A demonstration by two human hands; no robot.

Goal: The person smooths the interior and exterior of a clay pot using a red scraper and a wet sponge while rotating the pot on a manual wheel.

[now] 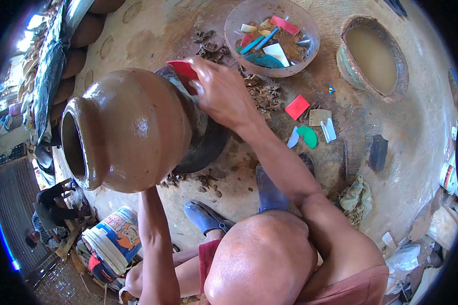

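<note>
A large wet clay pot with a flared rim and wide mouth tips toward the left in my view. Its base end meets a dark round wheel. My right hand is closed on a red scraper, a thin flat piece, by the far side of the pot near the wheel. From below, my left forearm rises to the pot's near underside. The pot hides my left hand, so its fingers do not show.
Right of the wheel lie a red card, a green curved piece and clay scraps. Farther back stand a clear bowl of scrapers and a tub of murky water. A bucket is at lower left; a person sits beyond.
</note>
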